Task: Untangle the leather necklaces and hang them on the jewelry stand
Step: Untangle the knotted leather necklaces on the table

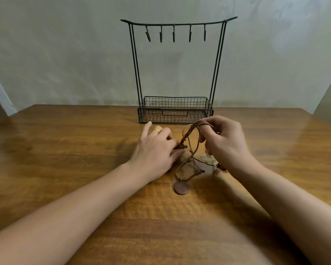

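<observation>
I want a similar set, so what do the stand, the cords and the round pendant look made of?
Jewelry stand: thin black wire, likely painted metal, with a mesh basket. Necklace cords: brown, matte strands, consistent with leather. Round pendant: flat, dull reddish-brown disc, perhaps wood or leather; unclear.

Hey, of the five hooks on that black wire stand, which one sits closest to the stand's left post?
The leftmost hook on the black wire jewelry stand: it hangs nearest the left post and tilts slightly, unlike the straighter others.

text: none readable | labels: none | numbers: none
</observation>
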